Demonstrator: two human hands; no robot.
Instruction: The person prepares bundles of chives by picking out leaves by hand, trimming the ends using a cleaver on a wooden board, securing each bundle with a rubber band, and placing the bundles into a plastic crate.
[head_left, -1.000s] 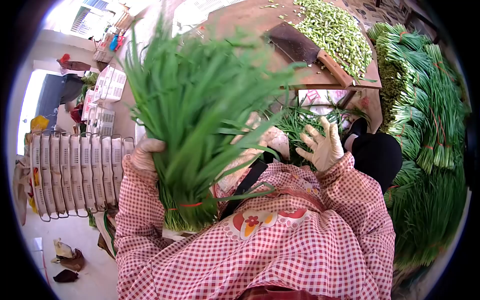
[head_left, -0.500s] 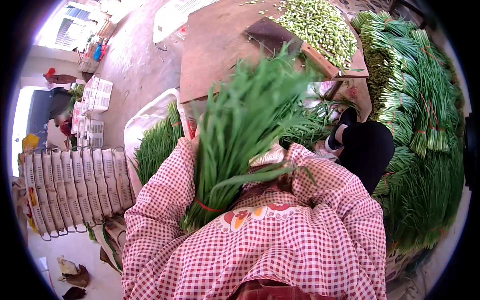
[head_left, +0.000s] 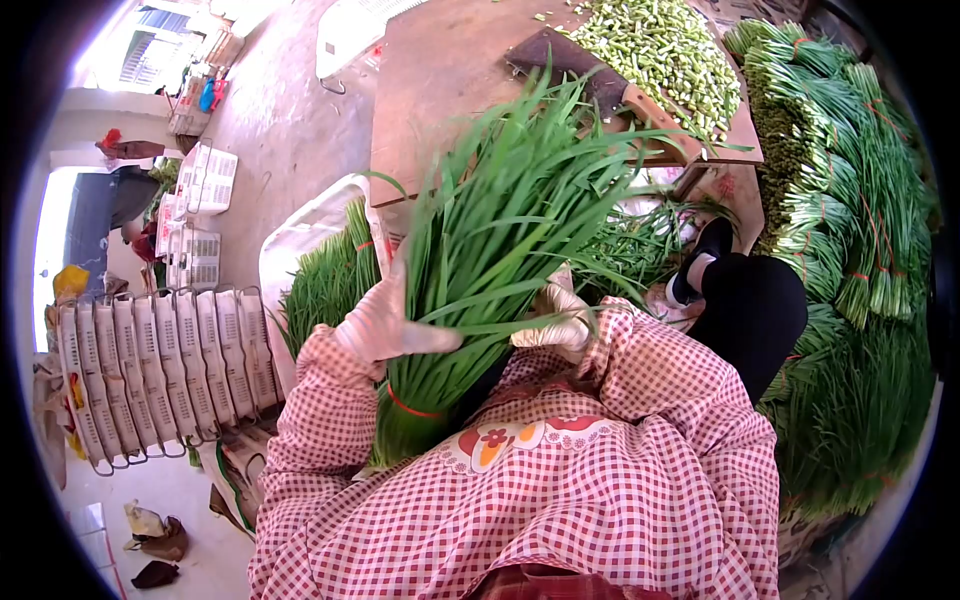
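A large bunch of long green leafy stalks (head_left: pixel 490 230) leans upright against my apron, with a red band (head_left: pixel 405 400) near its lower end. My left hand (head_left: pixel 385 320), in a pale glove, is wrapped round the left side of the bunch with its thumb across the front. On the right side, my gloved right hand (head_left: pixel 558 318) has curled fingers at the leaves; what is in them, if anything, is too hidden to tell. The leaf tips fan out over the edge of a wooden board (head_left: pixel 430 90).
A cleaver (head_left: pixel 570 70) and chopped pale-green pieces (head_left: pixel 660 60) lie on the board. Banded green bunches (head_left: pixel 850 200) are piled at the right. A white crate (head_left: pixel 300 225) holds another bunch (head_left: pixel 335 270). Stacked crates (head_left: pixel 165 370) stand at the left.
Both gloved hands, mostly hidden by sleeves and leaves before, now show beside the bunch. The leaves have spread and are less blurred. The view has shifted slightly.
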